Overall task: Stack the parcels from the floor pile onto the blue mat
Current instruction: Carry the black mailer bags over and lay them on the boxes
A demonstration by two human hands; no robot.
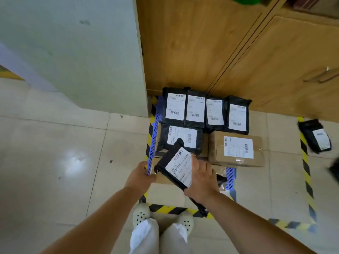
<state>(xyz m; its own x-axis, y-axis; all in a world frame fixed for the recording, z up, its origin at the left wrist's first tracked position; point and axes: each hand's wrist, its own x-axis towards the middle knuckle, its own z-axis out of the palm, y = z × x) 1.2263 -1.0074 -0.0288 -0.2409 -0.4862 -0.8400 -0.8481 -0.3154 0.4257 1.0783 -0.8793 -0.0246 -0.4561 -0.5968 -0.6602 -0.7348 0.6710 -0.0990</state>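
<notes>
The left hand is gripping the near left corner of a black parcel, tilted above the blue mat. The right hand is clasping its right edge, thumb on the label. Farther right, a cardboard box is sitting on the mat.
</notes>
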